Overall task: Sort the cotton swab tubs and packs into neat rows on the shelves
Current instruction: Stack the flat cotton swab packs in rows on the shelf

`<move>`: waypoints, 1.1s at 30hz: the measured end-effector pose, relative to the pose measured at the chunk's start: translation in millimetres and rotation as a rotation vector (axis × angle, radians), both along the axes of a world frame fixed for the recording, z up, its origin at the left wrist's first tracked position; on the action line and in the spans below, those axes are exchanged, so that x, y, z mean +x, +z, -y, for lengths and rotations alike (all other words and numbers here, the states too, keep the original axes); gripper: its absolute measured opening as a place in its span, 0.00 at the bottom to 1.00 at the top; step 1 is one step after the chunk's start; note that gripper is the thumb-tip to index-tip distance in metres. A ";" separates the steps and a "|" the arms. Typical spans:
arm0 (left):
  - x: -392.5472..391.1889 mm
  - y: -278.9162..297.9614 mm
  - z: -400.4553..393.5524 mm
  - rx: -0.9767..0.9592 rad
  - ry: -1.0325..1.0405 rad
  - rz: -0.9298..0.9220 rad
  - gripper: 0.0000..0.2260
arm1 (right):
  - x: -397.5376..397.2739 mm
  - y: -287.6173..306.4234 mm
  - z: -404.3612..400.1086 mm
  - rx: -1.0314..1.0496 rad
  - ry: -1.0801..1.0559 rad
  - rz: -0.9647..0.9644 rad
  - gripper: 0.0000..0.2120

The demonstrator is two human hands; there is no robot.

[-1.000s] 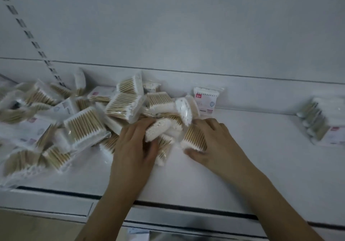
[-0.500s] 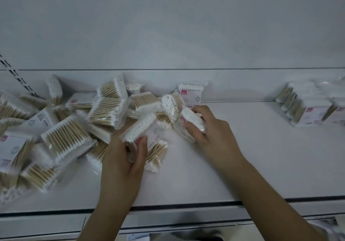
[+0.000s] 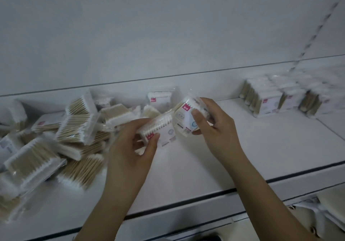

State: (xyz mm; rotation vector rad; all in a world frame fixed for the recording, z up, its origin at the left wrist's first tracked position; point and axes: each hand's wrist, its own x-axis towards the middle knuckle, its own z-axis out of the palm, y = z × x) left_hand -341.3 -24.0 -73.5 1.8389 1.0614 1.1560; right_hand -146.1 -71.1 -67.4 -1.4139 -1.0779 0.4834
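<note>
Cotton swab packs: my left hand (image 3: 128, 147) grips one pack (image 3: 158, 130), my right hand (image 3: 214, 126) pinches another (image 3: 186, 115), both above the shelf (image 3: 224, 156), between the loose pile (image 3: 61, 138) and neat rows (image 3: 270, 100).

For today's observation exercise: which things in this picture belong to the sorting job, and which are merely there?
Part of the job:
- left hand, gripping a swab pack
- right hand, gripping a second pack
- loose pile of packs
- tidy row of packs
- shelf

Merely there:
- back panel
- beige item below the shelf, unclear what
</note>
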 end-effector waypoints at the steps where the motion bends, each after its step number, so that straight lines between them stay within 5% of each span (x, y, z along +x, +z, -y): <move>1: 8.1 0.9 0.2 -0.018 -0.009 0.013 0.14 | 7.1 -0.4 7.1 0.003 -0.027 -0.006 0.10; 14: 126.8 7.7 26.4 -0.101 -0.248 0.077 0.17 | 137.0 -9.5 86.8 -0.012 -0.387 -0.004 0.09; 22: 208.7 5.5 43.6 -0.034 -0.280 0.020 0.20 | 215.4 -4.0 107.9 -0.046 -0.463 0.449 0.14; 33: 297.7 -3.5 37.2 0.113 -0.217 -0.175 0.16 | 330.2 -0.4 76.0 -0.079 -0.150 0.949 0.12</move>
